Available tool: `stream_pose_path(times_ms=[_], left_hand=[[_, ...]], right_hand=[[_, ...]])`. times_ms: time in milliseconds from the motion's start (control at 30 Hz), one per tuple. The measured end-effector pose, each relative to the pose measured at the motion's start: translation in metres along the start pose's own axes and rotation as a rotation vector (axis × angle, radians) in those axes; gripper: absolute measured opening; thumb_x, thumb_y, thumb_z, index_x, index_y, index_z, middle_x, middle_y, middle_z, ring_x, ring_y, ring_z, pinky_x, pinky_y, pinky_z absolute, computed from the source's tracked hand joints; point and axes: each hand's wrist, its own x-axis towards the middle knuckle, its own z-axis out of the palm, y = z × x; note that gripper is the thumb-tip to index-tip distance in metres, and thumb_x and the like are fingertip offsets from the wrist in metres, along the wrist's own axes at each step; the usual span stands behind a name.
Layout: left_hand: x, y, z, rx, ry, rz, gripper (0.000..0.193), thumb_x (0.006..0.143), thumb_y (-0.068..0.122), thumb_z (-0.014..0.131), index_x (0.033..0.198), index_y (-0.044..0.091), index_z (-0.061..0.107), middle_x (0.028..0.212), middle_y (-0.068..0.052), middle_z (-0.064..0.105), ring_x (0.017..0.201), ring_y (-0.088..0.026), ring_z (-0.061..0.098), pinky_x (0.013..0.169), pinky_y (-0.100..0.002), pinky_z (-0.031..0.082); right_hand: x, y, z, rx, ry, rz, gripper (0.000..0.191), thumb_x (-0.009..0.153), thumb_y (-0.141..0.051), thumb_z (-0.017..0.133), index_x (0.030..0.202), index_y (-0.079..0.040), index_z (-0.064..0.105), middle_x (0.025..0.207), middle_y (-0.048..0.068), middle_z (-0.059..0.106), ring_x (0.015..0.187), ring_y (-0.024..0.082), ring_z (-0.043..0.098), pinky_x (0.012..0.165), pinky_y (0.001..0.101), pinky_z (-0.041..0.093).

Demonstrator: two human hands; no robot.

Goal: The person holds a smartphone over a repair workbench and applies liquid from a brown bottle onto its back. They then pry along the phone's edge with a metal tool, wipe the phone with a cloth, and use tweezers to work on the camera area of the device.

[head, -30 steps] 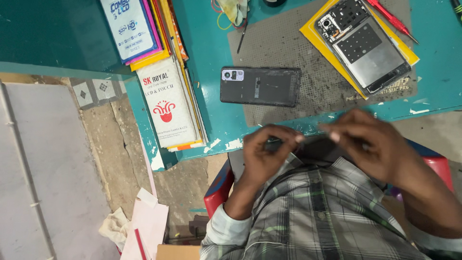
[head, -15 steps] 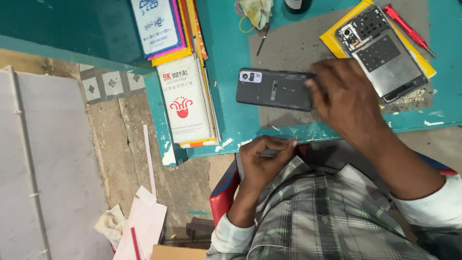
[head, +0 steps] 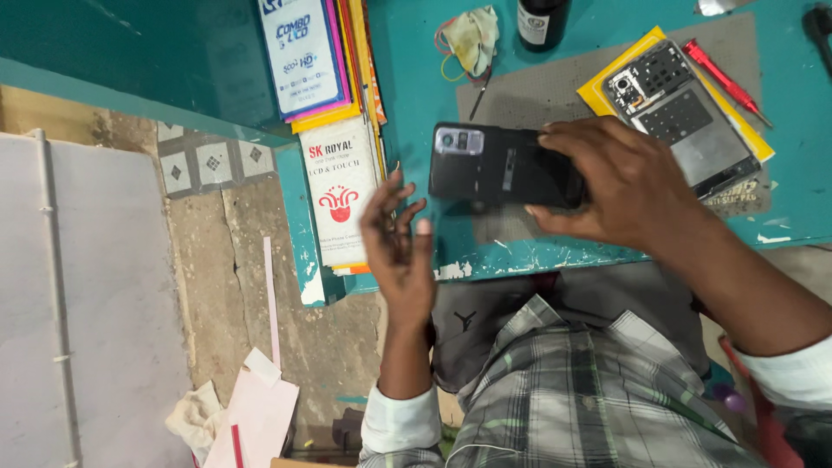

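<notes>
Black phone (head: pixel 494 165) lies crosswise, camera end leftward, right hand (head: pixel 620 186) gripping it, left hand (head: pixel 399 247) open.

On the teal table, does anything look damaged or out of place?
Yes. The teal table has chipped paint along its front edge, white showing through. A second phone lies opened on a yellow sheet, its insides bare. The right hand grips the black phone; the left hand is raised and holds nothing.
</notes>
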Motion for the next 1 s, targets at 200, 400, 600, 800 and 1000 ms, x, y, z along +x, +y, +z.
stream_pose_path(times_ms=[200,400,600,800,1000], left_hand=[[0.025,0.000,0.021,-0.941,-0.432,-0.380,0.137,0.057,0.049,0.100,0.164,0.017,0.019,0.158,-0.021,0.039,0.147,-0.037,0.040,0.116,-0.057,0.038],[0.004,-0.012,0.049,-0.478,-0.543,-0.075,0.107,0.075,0.017,0.098,0.158,0.016,0.031,0.163,-0.022,0.038,0.155,-0.032,0.039,0.128,-0.048,0.039],[-0.014,-0.008,0.046,-0.397,-0.336,-0.112,0.071,0.087,0.015,0.087,0.132,0.015,0.033,0.162,-0.027,0.041,0.151,-0.034,0.049,0.119,-0.044,0.053],[-0.015,0.015,0.055,-0.296,-0.261,0.062,0.062,0.097,0.009,0.076,0.129,0.018,0.025,0.165,-0.026,0.035,0.149,-0.031,0.049,0.115,-0.040,0.056],[-0.020,0.033,0.057,-0.422,-0.208,-0.035,0.060,0.101,0.003,0.071,0.135,0.016,0.024,0.167,-0.027,0.036,0.151,-0.030,0.046,0.124,-0.037,0.044]], right_hand=[[-0.004,0.012,-0.012,0.286,0.006,-0.229,0.085,0.069,-0.039,0.091,0.131,-0.004,0.045,0.124,0.020,0.066,0.112,0.037,0.069,0.093,0.0453,0.059],[-0.012,0.004,-0.005,0.475,-0.104,-0.135,0.088,0.064,-0.038,0.092,0.132,-0.003,0.049,0.119,0.019,0.067,0.110,0.035,0.069,0.094,0.0435,0.056],[-0.063,0.039,-0.033,0.291,0.320,0.610,0.015,0.102,-0.008,0.066,0.115,0.000,0.065,0.126,0.017,0.071,0.097,0.029,0.070,0.084,0.0362,0.057],[-0.123,0.116,-0.033,-0.523,0.297,0.474,0.020,0.112,0.002,0.073,0.127,0.004,0.059,0.120,0.019,0.067,0.099,0.028,0.075,0.085,0.0341,0.060],[-0.137,0.160,-0.021,-0.434,0.290,0.582,0.014,0.115,-0.006,0.068,0.126,-0.002,0.060,0.109,0.016,0.071,0.098,0.024,0.076,0.083,0.0334,0.061]])
